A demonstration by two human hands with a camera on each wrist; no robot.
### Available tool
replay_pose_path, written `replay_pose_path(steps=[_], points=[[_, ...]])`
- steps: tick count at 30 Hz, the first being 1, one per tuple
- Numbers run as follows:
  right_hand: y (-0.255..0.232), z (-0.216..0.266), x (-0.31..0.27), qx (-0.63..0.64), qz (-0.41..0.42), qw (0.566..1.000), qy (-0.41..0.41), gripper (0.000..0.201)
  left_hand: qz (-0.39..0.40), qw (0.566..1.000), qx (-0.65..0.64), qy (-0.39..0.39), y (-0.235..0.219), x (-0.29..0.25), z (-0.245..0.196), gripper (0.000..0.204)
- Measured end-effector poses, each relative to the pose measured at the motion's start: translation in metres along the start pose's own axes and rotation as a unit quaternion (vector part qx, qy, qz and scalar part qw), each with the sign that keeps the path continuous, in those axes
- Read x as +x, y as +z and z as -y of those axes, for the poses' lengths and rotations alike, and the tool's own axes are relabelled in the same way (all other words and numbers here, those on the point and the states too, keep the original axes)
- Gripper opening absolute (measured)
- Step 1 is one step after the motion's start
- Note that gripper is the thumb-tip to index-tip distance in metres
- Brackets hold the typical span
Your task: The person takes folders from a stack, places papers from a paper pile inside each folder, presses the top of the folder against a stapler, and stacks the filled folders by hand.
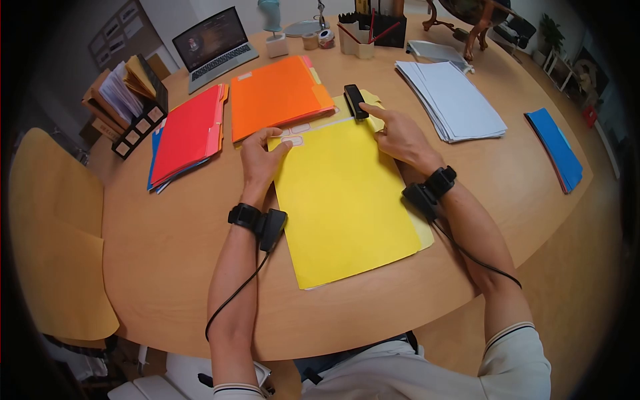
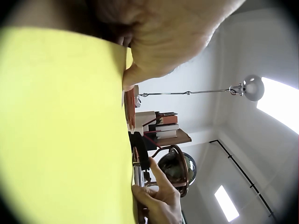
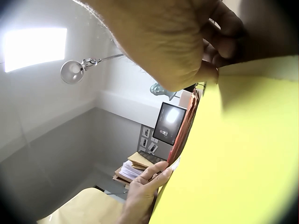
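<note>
A yellow folder (image 1: 347, 200) lies on the round wooden table (image 1: 167, 253) in front of me. My left hand (image 1: 262, 157) pinches its top-left corner beside a label tab; in the right wrist view the left hand's fingers (image 3: 152, 179) close on the folder's edge (image 3: 224, 158). My right hand (image 1: 400, 137) rests on the folder's top-right part. Its index finger is stretched toward a black stapler (image 1: 355, 101) that lies on the folder's far edge, while the other fingers are curled. The left wrist view shows that finger (image 2: 156, 175) reaching the stapler (image 2: 140, 149).
An orange folder (image 1: 277, 93) and a red folder (image 1: 190, 130) on blue ones lie at the back left. A white paper stack (image 1: 450, 100) and blue folders (image 1: 557, 150) lie to the right. A laptop (image 1: 213, 47), a file rack (image 1: 127, 100) and a pen holder (image 1: 363, 37) stand behind.
</note>
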State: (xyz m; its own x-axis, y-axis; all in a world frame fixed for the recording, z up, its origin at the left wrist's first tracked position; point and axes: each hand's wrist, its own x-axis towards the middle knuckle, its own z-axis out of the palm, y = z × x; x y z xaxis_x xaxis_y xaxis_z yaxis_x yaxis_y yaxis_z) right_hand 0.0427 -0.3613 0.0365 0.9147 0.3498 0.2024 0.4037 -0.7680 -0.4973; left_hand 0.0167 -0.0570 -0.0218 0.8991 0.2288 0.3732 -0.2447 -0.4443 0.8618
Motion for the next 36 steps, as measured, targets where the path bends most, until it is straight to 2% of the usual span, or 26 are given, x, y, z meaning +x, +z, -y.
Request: replay_pose_path(steps=[2,5,8,10,11,13,14,15,16,17,18,19,20,21,23,24,26,28,29,33,35,36], points=[[-0.001,-0.001,-0.002,-0.007,0.011,1.000,0.021,0.071,0.011,0.999,0.048,0.000,-0.003,0.001,-0.003,0.030],[0.005,-0.009,0.002,0.003,-0.008,1.000,0.003,0.073,0.003,0.995,0.095,0.023,-0.003,0.005,0.002,0.027],[0.008,-0.019,0.002,0.030,-0.011,0.999,0.002,0.074,-0.022,0.998,0.055,-0.013,-0.001,0.005,0.002,0.025],[0.017,-0.031,0.003,0.150,-0.058,0.987,0.024,0.075,-0.020,0.996,0.083,-0.024,-0.002,0.003,-0.003,0.021],[0.012,-0.027,0.000,0.150,-0.057,0.987,0.026,0.075,-0.019,0.993,0.112,-0.036,-0.003,0.002,-0.007,0.018],[0.003,-0.018,-0.006,0.242,-0.012,0.964,0.106,0.068,-0.009,0.990,0.143,-0.010,-0.003,0.002,-0.011,0.015],[0.005,-0.018,-0.005,0.241,-0.011,0.965,0.105,0.068,-0.003,0.985,0.174,0.017,-0.003,0.003,-0.013,0.013],[0.007,-0.020,-0.003,0.236,-0.017,0.966,0.099,0.057,-0.005,0.985,0.172,0.017,-0.003,0.004,-0.014,0.013],[0.007,-0.021,-0.002,0.232,-0.024,0.968,0.094,0.047,0.003,0.985,0.174,-0.013,-0.003,0.005,-0.016,0.013],[0.005,-0.022,-0.002,0.231,-0.024,0.968,0.093,0.047,0.012,0.984,0.175,-0.042,-0.002,0.006,-0.017,0.013],[0.003,-0.022,-0.001,0.267,0.010,0.957,0.116,0.037,0.011,0.984,0.175,-0.042,-0.004,0.006,-0.016,0.013],[0.001,-0.024,-0.001,0.303,0.044,0.942,0.140,0.028,0.051,0.994,0.077,-0.058,-0.007,0.004,-0.015,0.013],[-0.003,-0.024,-0.001,0.304,0.045,0.942,0.138,0.028,0.090,0.993,-0.021,-0.075,-0.010,0.000,-0.019,0.013],[-0.009,-0.025,-0.001,0.323,0.090,0.931,0.145,0.023,0.087,0.993,-0.019,-0.076,-0.015,-0.003,-0.023,0.013],[-0.013,-0.030,-0.001,0.336,0.152,0.918,0.146,0.020,0.205,0.962,-0.115,-0.141,-0.029,-0.010,-0.032,0.012],[-0.015,-0.032,-0.002,0.336,0.155,0.918,0.144,0.020,0.202,0.962,-0.114,-0.142,-0.031,-0.010,-0.032,0.012],[-0.024,-0.035,-0.003,0.356,0.237,0.897,0.114,0.018,0.323,0.936,-0.096,-0.100,-0.032,-0.008,-0.038,0.011],[-0.022,-0.038,-0.003,0.352,0.248,0.894,0.121,0.017,0.345,0.929,-0.058,-0.121,-0.030,-0.009,-0.050,0.012],[-0.020,-0.037,-0.003,0.352,0.253,0.896,0.099,0.016,0.367,0.919,-0.020,-0.144,-0.029,-0.010,-0.057,0.013],[-0.017,-0.042,-0.002,0.333,0.252,0.906,0.064,0.014,0.368,0.917,-0.012,-0.152,-0.025,-0.007,-0.047,0.014],[-0.019,-0.046,-0.002,0.357,0.253,0.895,0.086,0.011,0.361,0.928,-0.042,-0.081,-0.026,-0.006,-0.041,0.027],[-0.020,-0.049,-0.002,0.382,0.253,0.882,0.110,0.009,0.358,0.929,-0.041,-0.082,-0.026,-0.009,-0.045,0.027]])
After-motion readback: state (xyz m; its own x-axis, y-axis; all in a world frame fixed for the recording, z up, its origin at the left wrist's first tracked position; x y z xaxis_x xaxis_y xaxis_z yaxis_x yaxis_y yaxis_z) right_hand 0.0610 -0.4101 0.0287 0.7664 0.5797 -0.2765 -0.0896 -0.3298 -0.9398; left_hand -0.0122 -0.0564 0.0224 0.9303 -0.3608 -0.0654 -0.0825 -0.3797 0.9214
